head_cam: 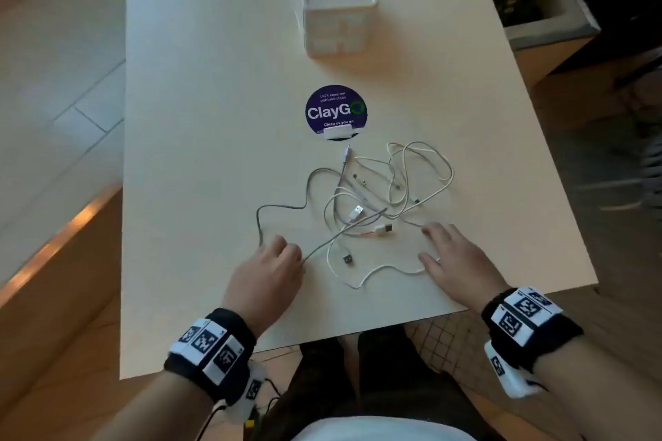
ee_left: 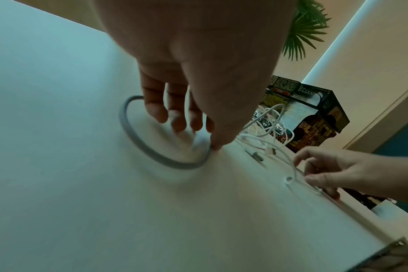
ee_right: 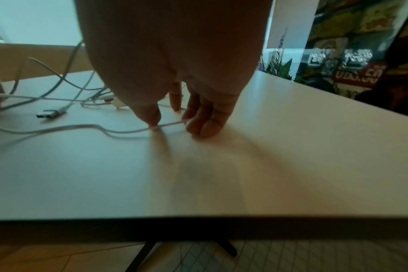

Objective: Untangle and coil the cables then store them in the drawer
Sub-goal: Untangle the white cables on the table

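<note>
Both hands' fingers [head_cam: 430, 230] touch tangled cables [head_cam: 372, 200].

The counter [head_cam: 200, 125] is a smooth, pale laminate with a soft sheen; the white cables [head_cam: 426, 168] look like smooth plastic, slightly glossy; the grey cable [ee_left: 138, 145] looks matt, perhaps braided; the USB plug [ee_right: 47, 114] has a dull metal shell; the drawer box [head_cam: 335, 7] is matt white plastic; the round sticker [head_cam: 336, 112] is glossy printed paper or vinyl; the wrist bands [head_cam: 229, 329] are black cloth.
</note>
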